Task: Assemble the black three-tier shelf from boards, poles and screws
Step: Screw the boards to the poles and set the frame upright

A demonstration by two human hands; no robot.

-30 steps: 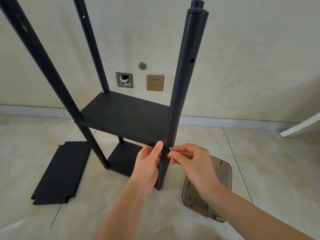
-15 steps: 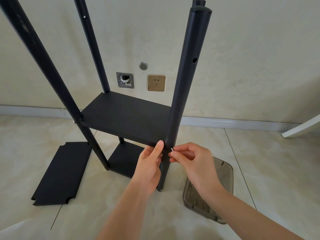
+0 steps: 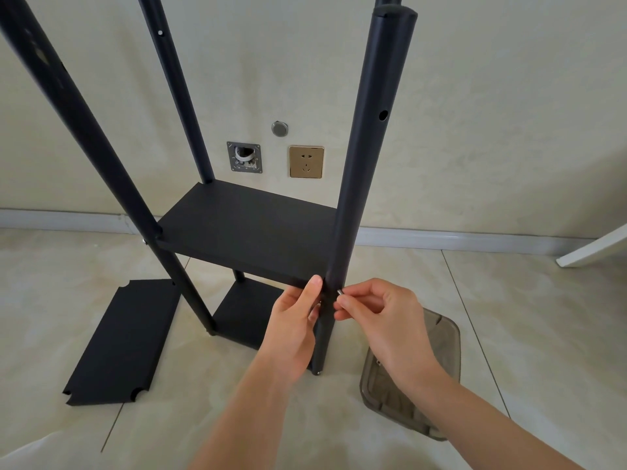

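Note:
A black shelf frame stands on the tiled floor with a bottom board point(image 3: 247, 312) and a middle board point(image 3: 251, 232) between upright poles. At the front right pole point(image 3: 366, 171) my left hand point(image 3: 295, 329) grips the pole and the middle board's corner from the left, thumb on the board edge. My right hand point(image 3: 380, 315) pinches a small silver screw point(image 3: 339, 292) against the pole's right side at board height. A third black board point(image 3: 124, 340) lies flat on the floor to the left.
A smoky translucent plastic tray point(image 3: 441, 347) sits on the floor behind my right forearm. The wall behind carries a gold socket point(image 3: 306, 161) and an open metal box point(image 3: 244, 157). A white furniture leg point(image 3: 593, 247) slants in at the right edge.
My right hand has brought the screw slightly closer to the pole. The left hand keeps its grip and the shelf has not moved.

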